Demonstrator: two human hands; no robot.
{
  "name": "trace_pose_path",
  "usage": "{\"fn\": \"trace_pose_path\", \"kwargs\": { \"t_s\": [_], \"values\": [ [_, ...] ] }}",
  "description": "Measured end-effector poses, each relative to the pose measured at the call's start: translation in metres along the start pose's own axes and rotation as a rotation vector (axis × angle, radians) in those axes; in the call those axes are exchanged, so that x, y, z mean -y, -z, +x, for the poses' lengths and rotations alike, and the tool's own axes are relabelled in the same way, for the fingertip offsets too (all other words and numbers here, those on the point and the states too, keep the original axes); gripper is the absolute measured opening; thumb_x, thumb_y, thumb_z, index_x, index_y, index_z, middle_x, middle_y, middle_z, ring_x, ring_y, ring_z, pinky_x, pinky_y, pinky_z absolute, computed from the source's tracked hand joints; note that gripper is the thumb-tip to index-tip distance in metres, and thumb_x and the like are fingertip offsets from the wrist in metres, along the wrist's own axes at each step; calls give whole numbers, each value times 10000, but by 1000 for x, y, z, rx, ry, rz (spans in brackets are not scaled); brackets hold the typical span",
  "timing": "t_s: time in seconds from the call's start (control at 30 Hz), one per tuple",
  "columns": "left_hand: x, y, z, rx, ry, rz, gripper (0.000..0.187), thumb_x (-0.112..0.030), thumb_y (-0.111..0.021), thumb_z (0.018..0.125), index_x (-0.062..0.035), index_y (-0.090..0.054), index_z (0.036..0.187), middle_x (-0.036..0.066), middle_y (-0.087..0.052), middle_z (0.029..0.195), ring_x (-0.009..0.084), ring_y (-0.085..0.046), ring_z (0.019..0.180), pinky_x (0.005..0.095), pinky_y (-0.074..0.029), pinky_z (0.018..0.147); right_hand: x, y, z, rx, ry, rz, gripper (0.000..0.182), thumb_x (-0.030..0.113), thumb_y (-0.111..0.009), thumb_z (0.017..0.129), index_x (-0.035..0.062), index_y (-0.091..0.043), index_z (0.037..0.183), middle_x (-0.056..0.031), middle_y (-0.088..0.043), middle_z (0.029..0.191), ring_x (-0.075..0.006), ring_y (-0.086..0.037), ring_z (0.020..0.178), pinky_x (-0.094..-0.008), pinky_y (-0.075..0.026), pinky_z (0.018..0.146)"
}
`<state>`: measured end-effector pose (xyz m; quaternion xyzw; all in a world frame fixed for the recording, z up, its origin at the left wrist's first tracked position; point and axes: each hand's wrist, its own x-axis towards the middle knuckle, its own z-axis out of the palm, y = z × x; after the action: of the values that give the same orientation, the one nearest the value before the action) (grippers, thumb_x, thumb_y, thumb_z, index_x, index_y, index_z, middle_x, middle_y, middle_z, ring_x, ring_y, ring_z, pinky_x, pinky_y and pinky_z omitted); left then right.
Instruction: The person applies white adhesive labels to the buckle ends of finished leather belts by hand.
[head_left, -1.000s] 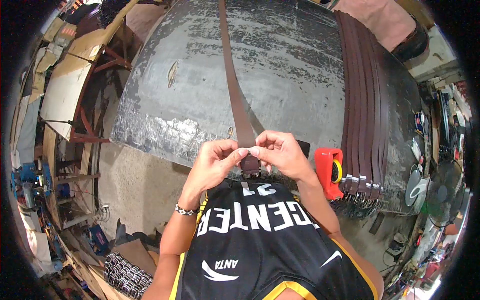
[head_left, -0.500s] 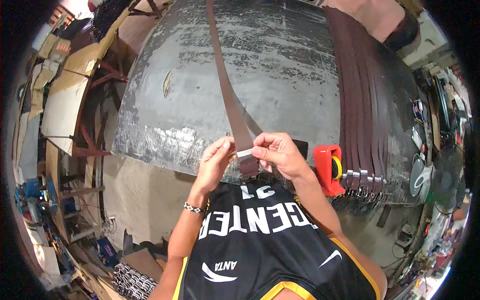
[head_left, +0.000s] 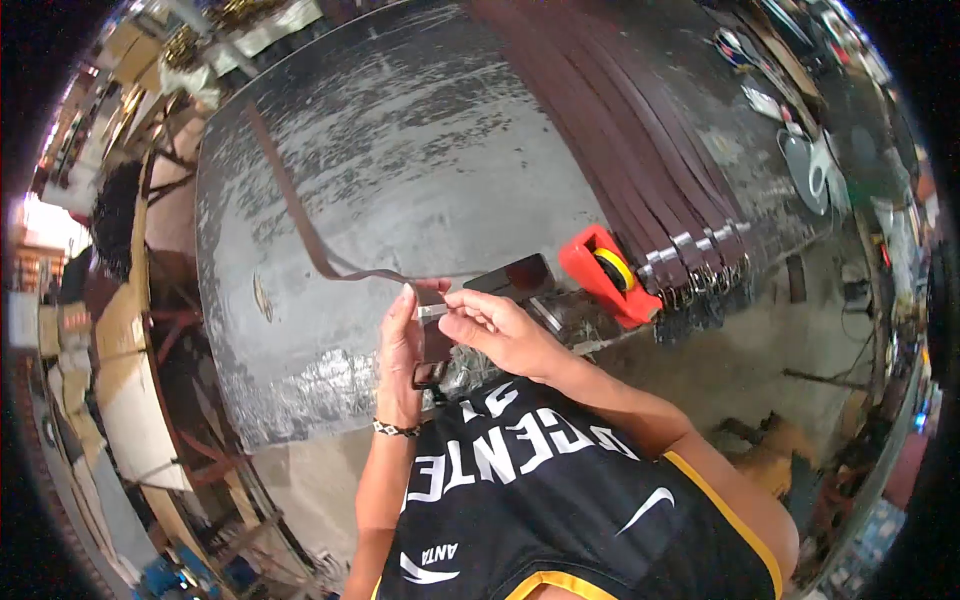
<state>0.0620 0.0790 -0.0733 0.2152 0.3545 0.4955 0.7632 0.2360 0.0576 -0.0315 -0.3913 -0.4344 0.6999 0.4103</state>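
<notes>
A brown belt (head_left: 300, 215) runs from the far left of the table to my hands, bending near its middle. Its buckle (head_left: 430, 375) hangs at the near end, just above my shirt. My left hand (head_left: 400, 345) is closed around the belt close to that buckle. A narrow strip of white tape (head_left: 432, 311) crosses the belt there. With thumb and fingers, my right hand (head_left: 500, 328) pinches at the strip and the belt's edge. The fingertips partly cover the strip's right end.
Right of my hands stands a red tape dispenser (head_left: 585, 262) with a yellow-cored roll. A dark phone-like slab (head_left: 512, 278) lies beside it. Several brown belts (head_left: 640, 150) with taped buckle ends line the table's right side. Scissors (head_left: 820, 175) rest farther right. The dark table (head_left: 400, 180) is worn.
My view has turned toward the right. My hands stay together at the taped belt end, now held more upright, while the belt's long part has dropped onto the table with a bend.
</notes>
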Motion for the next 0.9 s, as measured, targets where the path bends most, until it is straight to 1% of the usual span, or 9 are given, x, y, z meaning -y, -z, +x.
{"fn": "trace_pose_path", "kwargs": {
  "t_s": [0.03,0.17,0.27,0.37,0.4,0.53,0.73,0.83,0.9],
  "values": [
    [8,-5,7,-120,-17,55,273,-288,-638,945,-46,-625,1073,97,-661,1035,178,-642,882,347,-522,797,-7,8,0,-9,1,-36,386,318,-641,955,-19,-596,1138,-4,-613,989,-61,-550,894,-241,-462,784],
    [21,-51,15,-285,-274,205,119,-38,-700,870,-77,-591,897,30,-644,889,105,-585,811,271,-461,757,-6,26,-13,-49,-74,152,394,248,-652,945,1,-557,1236,-9,-625,948,-55,-574,819,-231,-478,717],
    [25,-60,17,-235,-405,430,136,-30,-689,874,-83,-564,877,16,-633,875,106,-576,806,277,-457,753,-13,41,-22,-43,-108,142,356,180,-637,943,-4,-559,1237,-17,-659,900,-73,-612,783,-248,-489,650],
    [15,-81,21,-160,-298,366,191,-42,-653,894,-41,-543,1050,130,-677,1035,167,-648,878,291,-504,790,-17,60,-23,84,-62,-136,244,125,-620,927,-16,-612,1125,-31,-672,866,-72,-610,801,-256,-491,668],
    [7,-86,26,-127,-238,329,232,-49,-635,903,-22,-542,1114,162,-677,1082,186,-660,892,298,-516,804,0,61,-30,72,-95,-18,205,123,-620,925,-30,-594,1060,-46,-665,844,-80,-605,786,-272,-486,669],
    [-23,-107,66,40,66,264,360,-134,-503,953,80,-491,1242,180,-649,1180,201,-636,1010,293,-491,897,36,85,-41,39,205,-276,263,118,-601,923,-56,-546,1113,-135,-692,896,-170,-639,802,-344,-487,752],
    [-95,-148,153,240,64,209,430,-191,-455,980,82,-464,1313,167,-608,1265,192,-607,1087,309,-509,904,77,137,-73,34,320,-268,342,135,-617,924,-54,-542,1198,-171,-679,985,-209,-642,875,-357,-484,811],
    [-142,-199,177,413,-134,341,464,-206,-415,993,94,-427,1347,175,-609,1246,195,-611,1076,305,-530,858,84,165,-89,-66,377,-236,253,148,-547,972,-45,-568,1133,-102,-652,861,-173,-617,784,-332,-488,747],
    [-170,-232,188,265,-226,349,473,-213,-426,980,102,-435,1332,179,-613,1204,210,-614,1045,318,-504,894,96,182,-107,-127,373,-206,246,153,-528,985,-50,-579,1116,-102,-648,808,-177,-627,741,-328,-492,712]
  ]
}}
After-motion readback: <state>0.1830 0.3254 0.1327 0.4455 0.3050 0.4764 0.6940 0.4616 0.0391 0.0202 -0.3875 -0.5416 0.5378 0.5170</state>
